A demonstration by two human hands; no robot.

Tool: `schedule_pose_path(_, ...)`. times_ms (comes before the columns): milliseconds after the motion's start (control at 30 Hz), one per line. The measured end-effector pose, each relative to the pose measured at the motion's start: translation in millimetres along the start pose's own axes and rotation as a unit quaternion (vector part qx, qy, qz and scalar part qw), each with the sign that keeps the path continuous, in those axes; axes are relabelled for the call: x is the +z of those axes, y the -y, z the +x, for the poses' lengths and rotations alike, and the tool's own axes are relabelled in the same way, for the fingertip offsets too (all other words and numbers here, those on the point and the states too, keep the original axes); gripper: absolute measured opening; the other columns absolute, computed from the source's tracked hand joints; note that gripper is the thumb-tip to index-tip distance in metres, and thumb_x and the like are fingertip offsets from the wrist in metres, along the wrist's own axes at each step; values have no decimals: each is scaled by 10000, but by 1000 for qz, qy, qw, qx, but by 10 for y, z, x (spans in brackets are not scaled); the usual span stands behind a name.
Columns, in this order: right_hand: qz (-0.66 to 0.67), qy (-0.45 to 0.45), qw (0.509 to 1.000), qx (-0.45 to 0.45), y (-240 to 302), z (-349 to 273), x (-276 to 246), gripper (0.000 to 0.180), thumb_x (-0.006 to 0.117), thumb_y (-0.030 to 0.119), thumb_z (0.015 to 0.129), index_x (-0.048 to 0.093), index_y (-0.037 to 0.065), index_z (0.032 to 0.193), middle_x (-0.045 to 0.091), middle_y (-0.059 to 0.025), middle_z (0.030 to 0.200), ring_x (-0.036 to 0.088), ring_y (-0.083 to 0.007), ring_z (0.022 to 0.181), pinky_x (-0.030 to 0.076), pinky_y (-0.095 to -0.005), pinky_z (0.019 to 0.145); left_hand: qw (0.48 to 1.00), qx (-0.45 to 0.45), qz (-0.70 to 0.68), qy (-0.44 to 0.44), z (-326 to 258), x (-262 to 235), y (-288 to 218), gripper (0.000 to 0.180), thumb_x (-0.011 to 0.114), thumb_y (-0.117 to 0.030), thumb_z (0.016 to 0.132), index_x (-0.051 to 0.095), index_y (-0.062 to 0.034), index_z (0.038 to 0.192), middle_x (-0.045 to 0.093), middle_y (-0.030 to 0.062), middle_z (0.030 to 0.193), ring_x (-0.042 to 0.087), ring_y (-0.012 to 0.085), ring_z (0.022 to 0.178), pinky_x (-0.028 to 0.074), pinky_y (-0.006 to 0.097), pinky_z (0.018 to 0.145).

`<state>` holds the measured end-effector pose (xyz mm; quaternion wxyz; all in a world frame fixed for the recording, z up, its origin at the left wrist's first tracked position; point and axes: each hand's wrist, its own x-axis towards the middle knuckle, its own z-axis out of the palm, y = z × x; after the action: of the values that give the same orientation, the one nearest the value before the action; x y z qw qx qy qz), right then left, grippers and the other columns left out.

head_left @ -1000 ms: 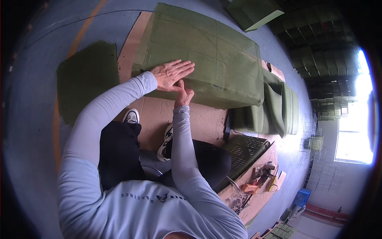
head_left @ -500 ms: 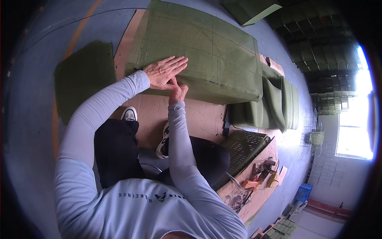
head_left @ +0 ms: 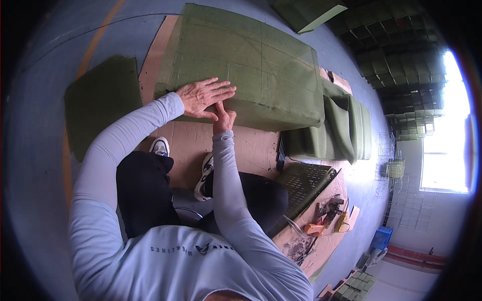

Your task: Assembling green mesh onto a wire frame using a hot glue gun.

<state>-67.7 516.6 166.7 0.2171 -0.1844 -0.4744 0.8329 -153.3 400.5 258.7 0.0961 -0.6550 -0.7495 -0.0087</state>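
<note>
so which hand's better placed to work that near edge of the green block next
Probably the right hand. Its fingers already sit at the near edge of the green foam block, just below the left hand, which lies flat and spread on the top face, seemingly steadying it. The left looks better kept pressing.

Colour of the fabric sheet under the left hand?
Olive green fabric sheet with faint grid lines; head view.

Crates and stacked packs at the floor's edge

A blue plastic crate (head_left: 381, 237) sits at about four o'clock near the white wall; a stack of green bundled packs (head_left: 355, 287) lies at five o'clock. No labels, signs or screens show.
</note>
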Motion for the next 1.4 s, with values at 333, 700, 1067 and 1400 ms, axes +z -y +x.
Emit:
schedule_pose_path(333,42,43,995,-79,-11,-40,112,273,622,121,798,588,-63,998,613,-47,947,553,-102,794,442,-231,687,999,-31,-34,-5,200,147,5,923,245,-710,755,82,-43,1371,84,94,1437,79,203,1328,86,343,1093)
schedule_pose_path(700,23,-2,1000,1,75,-50,-138,231,667,156,767,625,-14,917,620,-32,864,534,-97,748,417,-229,688,999,-35,-37,-8,197,114,-21,936,202,-743,735,103,-66,1374,105,80,1435,97,209,1325,101,363,1091)
schedule_pose_path(1067,-47,-7,998,-36,-154,73,-254,138,604,108,811,587,-25,844,595,-42,877,532,-106,772,425,-233,692,997,-37,-61,-24,377,175,-45,911,234,-710,763,113,-40,1368,100,100,1434,92,215,1326,88,356,1091)
schedule_pose_path(1400,40,-25,999,2,159,-12,-252,148,677,136,757,615,3,777,601,-15,759,512,-76,658,400,-208,602,998,-40,-42,-15,344,176,-42,961,252,-738,734,82,-38,1370,95,98,1434,81,216,1327,85,357,1093)
